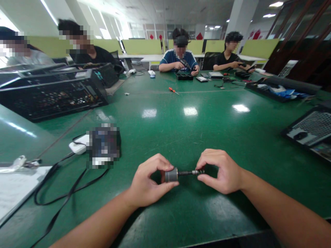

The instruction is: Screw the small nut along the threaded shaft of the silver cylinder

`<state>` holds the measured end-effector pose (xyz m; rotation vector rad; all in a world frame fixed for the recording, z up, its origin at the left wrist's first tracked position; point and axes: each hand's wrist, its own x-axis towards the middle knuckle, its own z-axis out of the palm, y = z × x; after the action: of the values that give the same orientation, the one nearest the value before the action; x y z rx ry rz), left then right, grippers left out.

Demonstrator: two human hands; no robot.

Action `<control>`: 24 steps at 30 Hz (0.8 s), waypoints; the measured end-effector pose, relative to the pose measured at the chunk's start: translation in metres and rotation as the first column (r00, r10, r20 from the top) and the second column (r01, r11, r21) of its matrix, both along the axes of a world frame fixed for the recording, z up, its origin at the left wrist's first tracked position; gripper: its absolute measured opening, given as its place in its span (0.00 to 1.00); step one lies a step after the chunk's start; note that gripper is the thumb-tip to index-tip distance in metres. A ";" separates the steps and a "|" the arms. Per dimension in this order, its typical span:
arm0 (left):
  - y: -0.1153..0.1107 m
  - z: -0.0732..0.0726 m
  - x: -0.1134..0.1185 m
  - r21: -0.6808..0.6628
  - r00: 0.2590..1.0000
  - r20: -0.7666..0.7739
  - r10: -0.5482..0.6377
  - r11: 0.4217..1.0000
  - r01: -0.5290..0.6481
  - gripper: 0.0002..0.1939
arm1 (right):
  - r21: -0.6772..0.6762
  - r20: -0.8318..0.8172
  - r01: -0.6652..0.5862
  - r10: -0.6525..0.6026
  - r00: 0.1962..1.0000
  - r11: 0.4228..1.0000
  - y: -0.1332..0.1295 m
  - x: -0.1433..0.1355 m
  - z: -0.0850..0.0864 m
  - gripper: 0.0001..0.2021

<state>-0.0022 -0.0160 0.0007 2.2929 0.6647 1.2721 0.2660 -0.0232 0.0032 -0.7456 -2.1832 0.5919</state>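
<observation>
Low in the head view, my left hand (152, 181) grips a short grey metal cylinder (171, 175) between thumb and fingers. From the cylinder's right end a thin dark shaft (186, 173) runs rightward. My right hand (219, 171) pinches the dark, ridged tip (200, 172) at the shaft's far end with thumb and forefinger. The cylinder and shaft lie nearly level, in line between both hands, just over the green table (165, 137).
A badge on a black lanyard (69, 193) and a clipboard with paper (18, 189) lie at the left. Black computer cases (51, 93) stand behind them; another (312, 127) is at the right. A red screwdriver (172, 90) lies farther back. Several people sit around the table.
</observation>
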 end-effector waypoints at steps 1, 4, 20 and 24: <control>0.000 0.000 0.000 0.000 1.000 0.000 -0.001 1.000 0.001 0.16 | 0.003 0.001 -0.001 0.001 1.000 1.000 0.000 0.000 0.000 0.05; -0.001 0.001 0.000 0.001 1.000 -0.003 -0.008 1.000 0.008 0.16 | 0.009 0.009 -0.001 0.001 1.000 1.000 0.000 0.001 0.000 0.05; 0.000 0.001 -0.002 0.015 1.000 0.006 0.000 1.000 0.000 0.15 | 0.024 0.030 -0.026 0.025 0.999 0.999 0.003 0.006 0.003 0.05; 0.002 0.001 -0.004 0.011 1.000 0.011 0.006 1.000 -0.006 0.16 | 0.030 0.028 -0.017 0.016 0.999 0.999 0.003 0.006 0.004 0.05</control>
<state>-0.0060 -0.0137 0.0017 2.2926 0.6637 1.2929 0.2718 -0.0201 0.0074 -0.7242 -2.2206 0.5591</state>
